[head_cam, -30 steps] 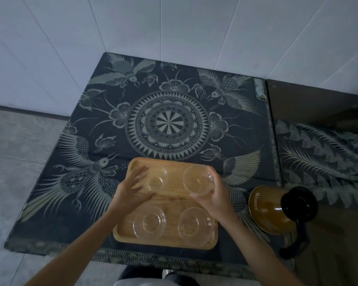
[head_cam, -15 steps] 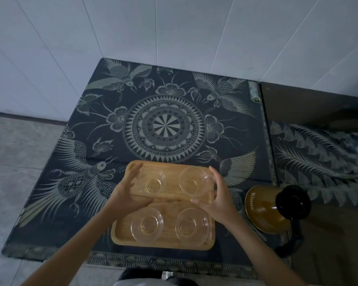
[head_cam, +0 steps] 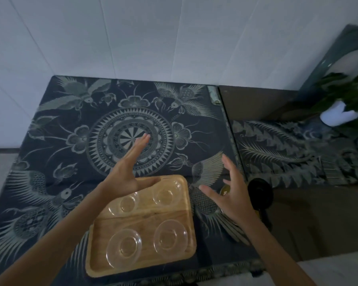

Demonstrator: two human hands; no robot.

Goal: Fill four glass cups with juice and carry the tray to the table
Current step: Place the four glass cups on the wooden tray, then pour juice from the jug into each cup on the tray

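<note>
Wooden tray (head_cam: 145, 218) runs lengthwise away from you, carrying 4 upright glass cups (head_cam: 123, 246); your left hand (head_cam: 125, 174) and right hand (head_cam: 234, 198) hover spread, holding nothing.

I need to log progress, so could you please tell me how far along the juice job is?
Done: four cups stand in a two-by-two set on the tray, all apparently empty. In hand: nothing; the left hand is lifted open above the tray's far-left corner, and the right hand reaches, fingers spread, toward the jug to the tray's right. Left: pouring into all four cups and carrying the tray to the table.
</note>
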